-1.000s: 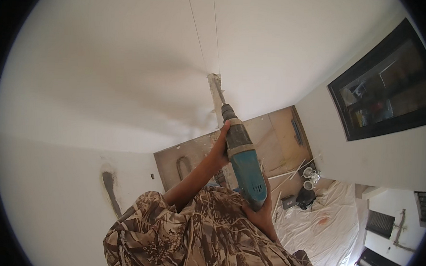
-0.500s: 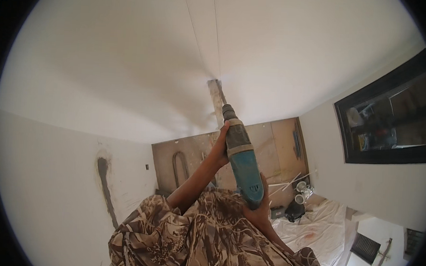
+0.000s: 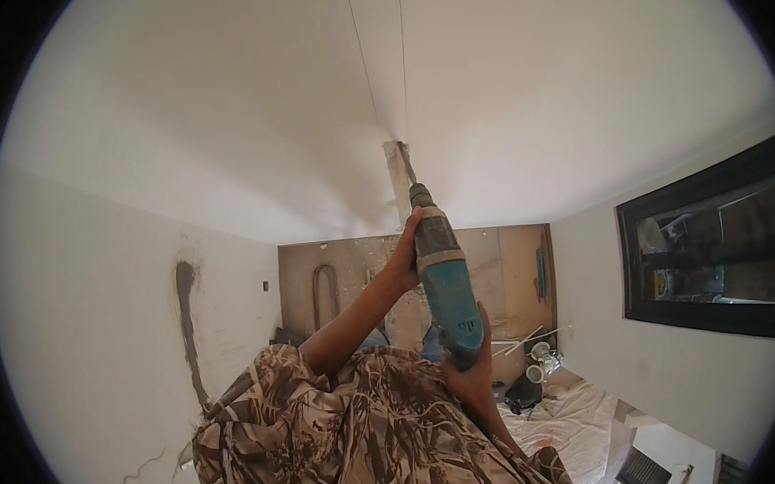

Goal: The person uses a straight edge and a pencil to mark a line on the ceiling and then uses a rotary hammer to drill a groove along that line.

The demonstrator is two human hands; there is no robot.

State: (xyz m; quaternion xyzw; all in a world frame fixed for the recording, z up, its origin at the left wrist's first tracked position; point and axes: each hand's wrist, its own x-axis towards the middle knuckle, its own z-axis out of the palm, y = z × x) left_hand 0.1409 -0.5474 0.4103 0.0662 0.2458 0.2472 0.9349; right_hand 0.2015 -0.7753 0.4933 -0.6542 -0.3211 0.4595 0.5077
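White wall [image 3: 570,103] looks only part done tbh: groove [image 3: 395,174] ends at the bit [image 3: 409,166], thin lines [image 3: 360,48] beyond unchipped, left hand [image 3: 410,248] and right hand [image 3: 471,371] wrapping fingers round the teal rotary hammer [image 3: 451,294].

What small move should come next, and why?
Probably nudge the bit slightly farther between the two thin lines: its tip seems near the far end of the rough strip, the lines run on beyond, and your left hand and right hand support the teal drill.
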